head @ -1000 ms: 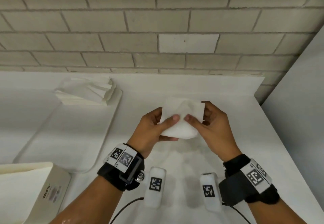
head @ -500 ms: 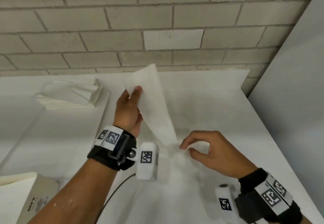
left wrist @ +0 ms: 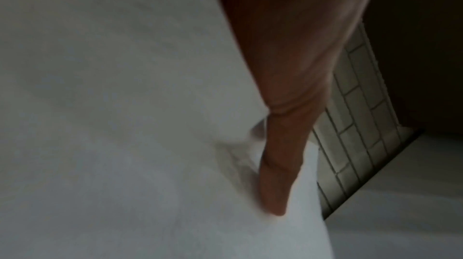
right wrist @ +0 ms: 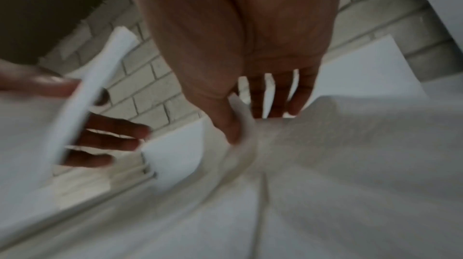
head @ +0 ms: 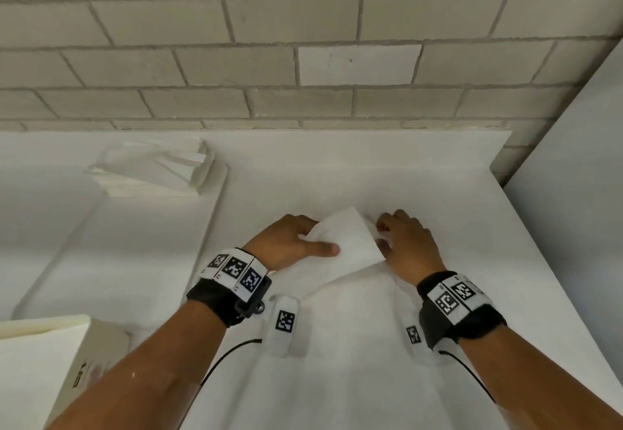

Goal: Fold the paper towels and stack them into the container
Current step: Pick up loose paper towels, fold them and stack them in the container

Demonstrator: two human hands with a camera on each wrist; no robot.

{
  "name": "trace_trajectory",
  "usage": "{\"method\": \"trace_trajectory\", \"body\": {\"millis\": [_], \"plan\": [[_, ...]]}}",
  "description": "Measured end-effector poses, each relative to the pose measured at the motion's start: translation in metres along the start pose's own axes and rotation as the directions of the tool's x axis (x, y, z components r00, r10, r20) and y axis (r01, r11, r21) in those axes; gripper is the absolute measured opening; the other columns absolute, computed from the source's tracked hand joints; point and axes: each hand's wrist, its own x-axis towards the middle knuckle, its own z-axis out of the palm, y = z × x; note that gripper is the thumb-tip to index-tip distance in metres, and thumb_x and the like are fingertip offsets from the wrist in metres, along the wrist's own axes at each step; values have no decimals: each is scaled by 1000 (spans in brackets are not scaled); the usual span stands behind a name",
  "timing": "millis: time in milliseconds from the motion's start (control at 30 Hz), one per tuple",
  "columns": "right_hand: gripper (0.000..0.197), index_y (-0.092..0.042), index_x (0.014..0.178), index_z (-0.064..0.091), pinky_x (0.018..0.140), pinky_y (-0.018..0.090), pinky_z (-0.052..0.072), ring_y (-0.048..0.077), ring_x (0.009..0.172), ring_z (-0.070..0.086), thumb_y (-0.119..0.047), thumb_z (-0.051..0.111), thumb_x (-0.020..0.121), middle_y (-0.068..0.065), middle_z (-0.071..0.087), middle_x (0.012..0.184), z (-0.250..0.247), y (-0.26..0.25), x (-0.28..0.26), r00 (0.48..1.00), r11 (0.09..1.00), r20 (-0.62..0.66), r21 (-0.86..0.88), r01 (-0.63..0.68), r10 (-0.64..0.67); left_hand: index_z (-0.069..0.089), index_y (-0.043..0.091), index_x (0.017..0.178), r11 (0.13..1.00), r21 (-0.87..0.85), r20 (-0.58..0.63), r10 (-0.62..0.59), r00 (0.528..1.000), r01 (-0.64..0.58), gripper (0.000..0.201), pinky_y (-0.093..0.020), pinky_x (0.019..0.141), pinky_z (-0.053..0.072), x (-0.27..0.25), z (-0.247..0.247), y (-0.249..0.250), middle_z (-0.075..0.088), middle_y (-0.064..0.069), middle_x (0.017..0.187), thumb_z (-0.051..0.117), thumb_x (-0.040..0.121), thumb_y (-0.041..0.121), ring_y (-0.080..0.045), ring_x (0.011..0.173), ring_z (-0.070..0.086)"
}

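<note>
A white paper towel (head: 350,311) lies spread on the white table, and its far part stands up as a flap (head: 347,237) between my hands. My left hand (head: 323,241) pinches the flap, thumb on top and fingers behind, as the right wrist view also shows (right wrist: 75,104). My right hand (head: 382,236) pinches the towel's right edge with curled fingers. In the left wrist view my thumb (left wrist: 275,164) presses on the towel (left wrist: 125,144). A stack of folded towels (head: 151,170) sits at the far end of the white tray-like container (head: 215,214), left of both hands.
A light cardboard box (head: 40,362) stands at the near left corner. A brick wall (head: 303,59) closes the back of the table, and a white panel (head: 573,193) bounds its right side. Cables run back from both wrist cameras.
My left hand came down from holding the towel up in the air. The towel now lies on the table with one flap raised, and my right hand moved forward to its right edge.
</note>
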Motion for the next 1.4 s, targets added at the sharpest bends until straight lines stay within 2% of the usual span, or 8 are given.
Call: {"method": "trace_trajectory", "body": {"millis": [167, 400, 533, 633, 767, 1000, 1267, 1400], "plan": [[17, -19, 107, 66, 82, 31, 47, 16, 93, 59, -30, 56, 99, -5, 63, 103, -42, -6, -23, 960, 919, -230, 321, 230, -160, 74, 31, 116, 990, 19, -69, 142, 987, -142, 47, -27, 113, 32, 15, 10, 4, 51, 31, 133, 88, 73, 42, -2, 135, 40], [10, -28, 105, 61, 83, 12, 46, -1, 96, 65, -34, 54, 99, -16, 71, 94, -70, -10, -37, 993, 603, -30, 792, 94, -115, 73, 18, 109, 894, -256, -276, 297, 914, -368, 23, -27, 80, 56, 12, 19, 20, 78, 5, 94, 78, 87, 19, -7, 86, 72], [49, -32, 120, 51, 86, 25, 45, 7, 107, 57, -67, 52, 86, -9, 58, 117, -42, 7, -33, 968, 907, 248, 416, -66, -43, 52, 37, 127, 784, -405, -503, 238, 831, -471, 61, -30, 75, 62, -4, -6, 31, 73, 1, 107, 80, 81, 8, -14, 93, 74], [62, -20, 139, 40, 96, 38, 47, 21, 120, 46, -52, 61, 90, 2, 46, 132, -12, 16, -32, 949, 998, 310, -19, -54, 57, 60, 11, 128, 619, -562, -589, 166, 791, -549, 58, -32, 75, 59, -28, -31, 50, 75, -3, 110, 79, 73, 11, -19, 97, 73], [36, -25, 125, 53, 86, 33, 47, 17, 109, 47, -39, 60, 93, -7, 46, 112, -7, 13, -31, 976, 999, 215, -13, 46, -42, 74, 10, 99, 533, -596, -557, 263, 788, -600, 24, -30, 72, 59, -69, -55, 67, 79, -3, 96, 73, 76, 3, -20, 88, 75], [11, -23, 92, 60, 72, 23, 40, 14, 86, 58, -15, 54, 96, -12, 52, 84, -9, 10, -36, 976, 993, 194, 82, 82, -97, 76, 23, 90, 940, 101, -123, 336, 934, -325, 16, -21, 72, 59, -105, -58, 85, 79, 13, 87, 80, 78, 33, -3, 80, 74], [13, -17, 99, 51, 83, 33, 51, 17, 92, 60, -11, 39, 101, 0, 58, 104, -34, 5, -42, 944, 937, 234, 314, 151, -230, 74, 20, 117, 617, 690, 333, 193, 923, -378, 39, -28, 116, 22, -6, 28, 24, 34, 14, 155, 79, 80, 32, -10, 145, 18], [9, -19, 99, 49, 83, 40, 52, 19, 94, 59, -13, 42, 101, -1, 58, 103, -33, 29, -41, 981, 977, 149, 190, 92, -122, 60, 28, 128, 658, 697, 278, 119, 953, -286, 64, -37, 113, 35, 31, 57, -1, 45, 11, 147, 82, 68, 37, -21, 138, 40]]}}
